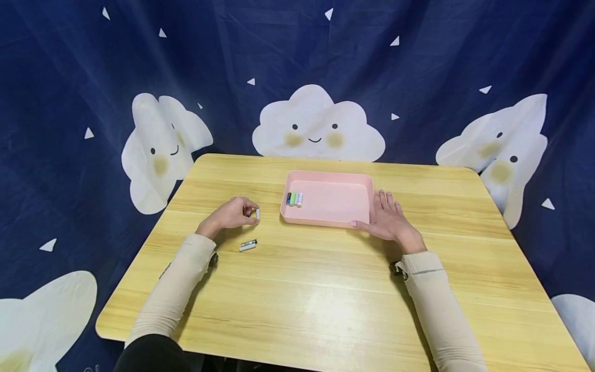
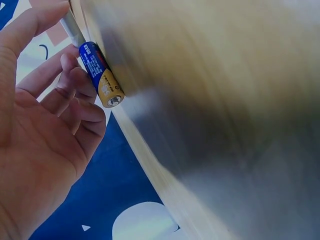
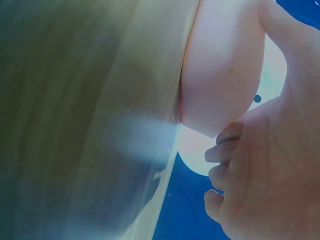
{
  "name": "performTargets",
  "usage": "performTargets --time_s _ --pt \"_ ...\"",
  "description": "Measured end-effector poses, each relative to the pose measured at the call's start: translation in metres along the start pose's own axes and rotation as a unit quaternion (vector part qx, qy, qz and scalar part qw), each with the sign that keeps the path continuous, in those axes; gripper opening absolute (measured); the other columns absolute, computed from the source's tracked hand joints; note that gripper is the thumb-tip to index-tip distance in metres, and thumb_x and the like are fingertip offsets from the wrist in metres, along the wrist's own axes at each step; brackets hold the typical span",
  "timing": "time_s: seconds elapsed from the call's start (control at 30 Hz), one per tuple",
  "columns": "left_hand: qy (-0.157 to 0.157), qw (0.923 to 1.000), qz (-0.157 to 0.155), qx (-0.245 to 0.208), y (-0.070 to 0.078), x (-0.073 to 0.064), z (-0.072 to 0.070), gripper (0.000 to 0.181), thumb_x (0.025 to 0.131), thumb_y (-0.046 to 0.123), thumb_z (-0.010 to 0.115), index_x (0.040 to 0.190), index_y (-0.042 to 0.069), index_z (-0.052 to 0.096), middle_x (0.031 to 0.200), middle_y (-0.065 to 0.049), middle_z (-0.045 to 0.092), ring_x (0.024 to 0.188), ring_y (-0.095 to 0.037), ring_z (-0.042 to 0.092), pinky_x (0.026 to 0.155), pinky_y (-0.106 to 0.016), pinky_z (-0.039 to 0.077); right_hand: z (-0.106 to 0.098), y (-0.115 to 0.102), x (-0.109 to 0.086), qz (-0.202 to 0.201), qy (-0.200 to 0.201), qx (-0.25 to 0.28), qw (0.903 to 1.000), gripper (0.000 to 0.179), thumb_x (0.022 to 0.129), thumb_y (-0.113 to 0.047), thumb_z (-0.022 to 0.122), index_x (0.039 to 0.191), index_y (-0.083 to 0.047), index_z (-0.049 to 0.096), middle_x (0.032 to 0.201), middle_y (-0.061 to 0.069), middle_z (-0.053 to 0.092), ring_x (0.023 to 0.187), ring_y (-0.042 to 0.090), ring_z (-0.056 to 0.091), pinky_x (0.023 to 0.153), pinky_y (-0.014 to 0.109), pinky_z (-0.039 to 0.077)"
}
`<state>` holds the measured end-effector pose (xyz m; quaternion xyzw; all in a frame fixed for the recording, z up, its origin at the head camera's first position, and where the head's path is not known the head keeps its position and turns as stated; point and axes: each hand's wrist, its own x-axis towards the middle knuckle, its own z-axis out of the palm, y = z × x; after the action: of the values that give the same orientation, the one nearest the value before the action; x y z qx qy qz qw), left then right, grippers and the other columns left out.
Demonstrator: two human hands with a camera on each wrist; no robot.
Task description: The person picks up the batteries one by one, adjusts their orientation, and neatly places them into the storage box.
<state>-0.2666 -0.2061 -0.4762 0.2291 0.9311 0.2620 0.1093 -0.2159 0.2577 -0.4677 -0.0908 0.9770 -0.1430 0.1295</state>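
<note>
My left hand (image 1: 232,213) pinches a white battery (image 1: 257,213) between thumb and index finger over the table's left part. In the left wrist view, a blue and gold battery (image 2: 101,75) is right by the curled fingers, just below the pinched white one (image 2: 72,27). A pair of batteries (image 1: 248,245) lies nearer the front edge. The pink tray (image 1: 325,223) holds a blue, a green and a white battery (image 1: 299,200) at its left side. My right hand (image 1: 389,219) rests against the tray's front right corner, fingers straight along its side and thumb at the front wall.
A light wooden table (image 1: 307,289) carries everything. Behind it hangs a dark blue curtain (image 1: 223,46) printed with white clouds (image 1: 318,116), close along the table's back edge.
</note>
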Motion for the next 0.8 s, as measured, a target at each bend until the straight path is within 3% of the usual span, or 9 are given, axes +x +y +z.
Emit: performTargets --time_s 0.47,0.67,0.8 --pt "0.012 0.9998 0.003 -0.018 0.005 0.007 -0.007 0.044 0.09 0.026 0.08 0.126 0.002 0.071 0.085 -0.002 0.058 0.075 -0.016 0.051 0.072 -0.031 0.044 -0.001 0.0 -0.001 0.0 0.0 0.004 1.0 0.128 0.09 -0.084 0.044 0.161 0.01 -0.006 0.17 0.029 -0.013 0.158 0.049 -0.012 0.127 0.063 -0.004" --pt "0.042 0.9979 0.028 -0.041 0.013 0.02 -0.007 0.045 0.09 0.026 0.08 0.128 0.005 0.072 0.081 -0.006 0.05 0.073 -0.018 0.044 0.069 -0.032 0.037 -0.002 -0.001 -0.002 0.001 -0.001 0.004 1.0 0.127 0.091 -0.083 0.044 0.161 0.01 -0.006 0.17 0.029 -0.012 0.158 0.049 -0.012 0.127 0.064 -0.003" --pt "0.056 0.9952 0.035 -0.072 0.024 0.03 -0.008 0.048 0.089 0.029 0.081 0.131 0.008 0.071 0.084 -0.014 0.045 0.077 -0.021 0.039 0.07 -0.033 0.033 -0.001 -0.001 -0.002 -0.001 0.0 0.006 1.0 0.127 0.09 -0.084 0.045 0.161 0.01 -0.005 0.17 0.029 -0.012 0.158 0.049 -0.011 0.127 0.064 -0.003"
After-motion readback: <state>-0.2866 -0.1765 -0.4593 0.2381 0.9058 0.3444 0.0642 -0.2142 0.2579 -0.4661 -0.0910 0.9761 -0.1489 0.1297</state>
